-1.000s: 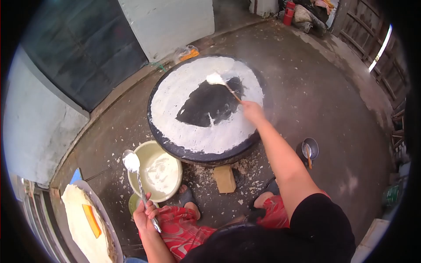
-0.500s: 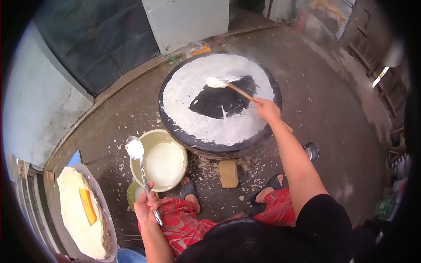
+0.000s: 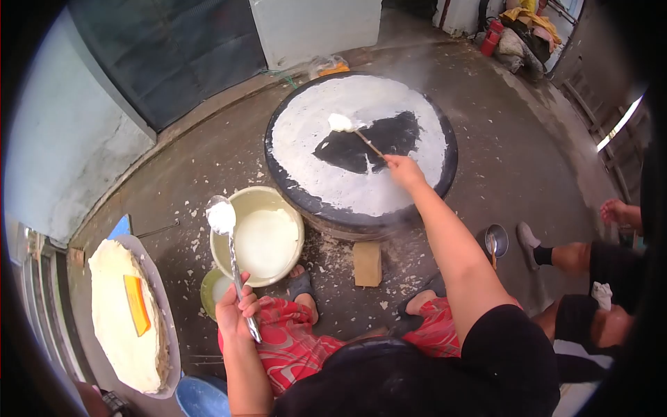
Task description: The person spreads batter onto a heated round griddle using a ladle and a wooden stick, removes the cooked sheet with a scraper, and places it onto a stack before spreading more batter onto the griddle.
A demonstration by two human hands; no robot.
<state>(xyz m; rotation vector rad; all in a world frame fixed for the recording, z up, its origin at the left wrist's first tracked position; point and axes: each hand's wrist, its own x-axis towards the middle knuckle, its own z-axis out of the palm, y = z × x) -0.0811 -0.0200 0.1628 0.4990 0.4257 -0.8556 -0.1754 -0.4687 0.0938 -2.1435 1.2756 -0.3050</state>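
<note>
My right hand point(image 3: 406, 172) is closed round the wooden handle of a batter spreader point(image 3: 370, 144). The spreader's white-coated head rests on a layer of white batter point(image 3: 302, 121) on a large round black griddle point(image 3: 276, 167). A dark bare patch point(image 3: 382, 141) shows near the griddle's middle. In my left hand point(image 3: 237, 306) is a metal ladle point(image 3: 235, 260), its bowl heaped with white batter. That ladle bowl hangs over the left rim of a pale bucket point(image 3: 299, 236) of white batter.
At left, an orange scraper point(image 3: 137, 306) lies on stacked pale flatbreads point(image 3: 114, 333). A brick point(image 3: 367, 264) sits before the griddle. On the right are a metal bowl point(image 3: 496, 240) with a wooden-handled tool and another person's leg point(image 3: 573, 257). Behind stands a blue basin point(image 3: 201, 397).
The view has shifted slightly. The spreader's head has slid a little leftward over the batter. Another person has come into view at right, and a wooden handle now shows in the metal bowl.
</note>
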